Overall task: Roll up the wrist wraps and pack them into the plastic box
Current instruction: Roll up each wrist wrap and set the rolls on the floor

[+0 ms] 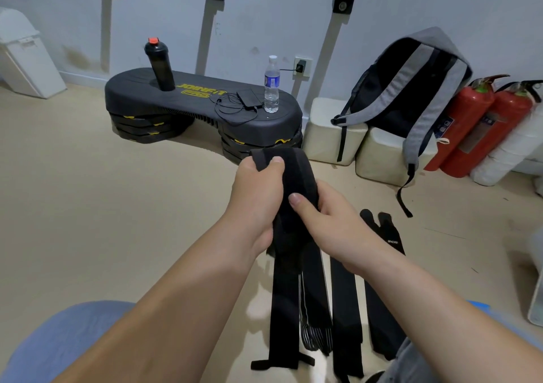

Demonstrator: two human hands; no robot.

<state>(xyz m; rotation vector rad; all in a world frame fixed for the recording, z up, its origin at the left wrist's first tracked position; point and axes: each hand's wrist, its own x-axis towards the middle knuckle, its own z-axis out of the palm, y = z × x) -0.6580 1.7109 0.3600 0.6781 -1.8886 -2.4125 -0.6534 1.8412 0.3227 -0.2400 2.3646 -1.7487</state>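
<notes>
- Head view, step: we read this as the start of the roll on one black wrist wrap (296,177). No finished roll is visible anywhere, so the task looks barely begun.
- The wrap is lifted clear of the floor (117,206) at its upper end, which bends over the top of the left hand (258,197). Its long tail hangs down and trails onto the floor between the forearms.
- Left hand: clenched round the upper end, with the thumb pinning the fabric on top.
- Right hand (335,227): grasps the same wrap just below, thumb pressed flat on the face, fingers wrapped behind and hidden from us.
- The hands are close together, forearms converging from the bottom corners, wrists roughly level.
- Spare wraps (345,294) lie flat on the floor below the hands, side by side, with a striped wrap (313,324) among them.
- Next move, our call: tuck the top end into a tight core, then turn it over hand to hand, keeping tension on the tail so the coil stays square.
- Plastic box: we can't identify it in this view.
</notes>
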